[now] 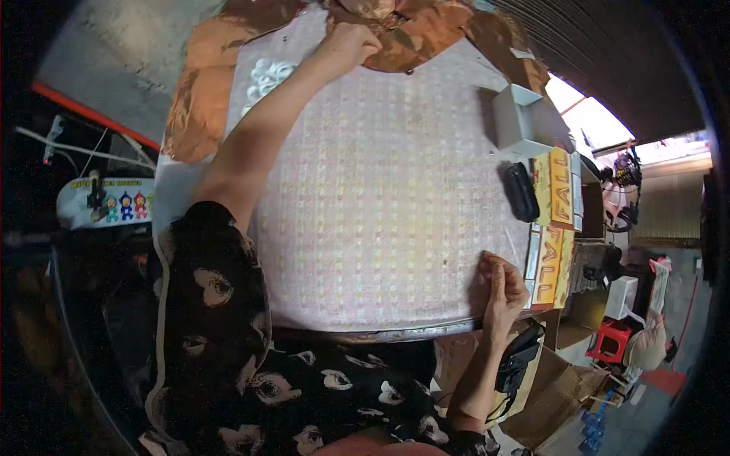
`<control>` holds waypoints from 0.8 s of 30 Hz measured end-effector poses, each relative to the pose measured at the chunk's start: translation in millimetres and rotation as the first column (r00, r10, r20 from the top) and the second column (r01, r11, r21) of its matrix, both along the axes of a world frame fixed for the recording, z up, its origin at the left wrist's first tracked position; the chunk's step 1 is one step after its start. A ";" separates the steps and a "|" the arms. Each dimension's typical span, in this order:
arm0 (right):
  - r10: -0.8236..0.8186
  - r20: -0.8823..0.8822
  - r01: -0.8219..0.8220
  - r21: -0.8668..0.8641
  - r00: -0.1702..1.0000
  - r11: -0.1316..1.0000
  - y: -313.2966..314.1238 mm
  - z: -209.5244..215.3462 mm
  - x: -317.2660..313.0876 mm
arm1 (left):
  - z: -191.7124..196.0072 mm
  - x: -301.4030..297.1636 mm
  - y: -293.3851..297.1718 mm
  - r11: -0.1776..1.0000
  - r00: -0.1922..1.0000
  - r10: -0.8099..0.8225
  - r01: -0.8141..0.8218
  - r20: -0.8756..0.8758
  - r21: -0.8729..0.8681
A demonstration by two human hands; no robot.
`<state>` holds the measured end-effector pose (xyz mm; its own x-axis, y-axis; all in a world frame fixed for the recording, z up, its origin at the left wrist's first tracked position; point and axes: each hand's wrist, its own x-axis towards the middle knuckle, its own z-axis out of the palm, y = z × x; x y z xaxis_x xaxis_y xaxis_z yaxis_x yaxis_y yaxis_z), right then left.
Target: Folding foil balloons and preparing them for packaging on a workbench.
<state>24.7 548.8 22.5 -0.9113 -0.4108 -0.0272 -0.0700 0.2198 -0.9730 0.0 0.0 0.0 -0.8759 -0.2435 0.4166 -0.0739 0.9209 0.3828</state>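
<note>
Copper-coloured crinkled sheeting (418,42) is lying beside the left hand (348,49), finger pose unclear, the right hand (506,290) pressing fingertips (487,260) together.

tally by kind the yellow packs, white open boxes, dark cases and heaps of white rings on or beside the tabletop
yellow packs: 2
white open box: 1
dark case: 1
heap of white rings: 1
total: 5

Copper-coloured foil (426,44) — glossy, crinkled
</note>
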 end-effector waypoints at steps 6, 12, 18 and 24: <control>-0.017 0.043 0.018 -0.010 0.999 1.000 -3.7 9.7 1.2 | -14.6 -11.0 -17.5 0.994 0.999 0.034 -0.035 0.008 0.100; -0.030 0.055 0.028 0.036 0.998 0.999 -1.8 6.8 -0.9 | -25.6 -23.8 -23.1 0.956 0.995 0.087 -0.072 -0.039 0.284; 0.367 -0.220 -0.227 0.480 0.904 0.847 -59.6 45.9 -43.7 | 21.5 -37.2 -39.4 0.972 0.988 0.114 -0.133 0.104 0.193; 0.382 -0.716 -0.194 0.334 0.584 0.922 -254.6 64.6 -138.0 | 55.2 -46.8 -17.8 0.997 0.990 0.082 -0.081 -0.116 0.016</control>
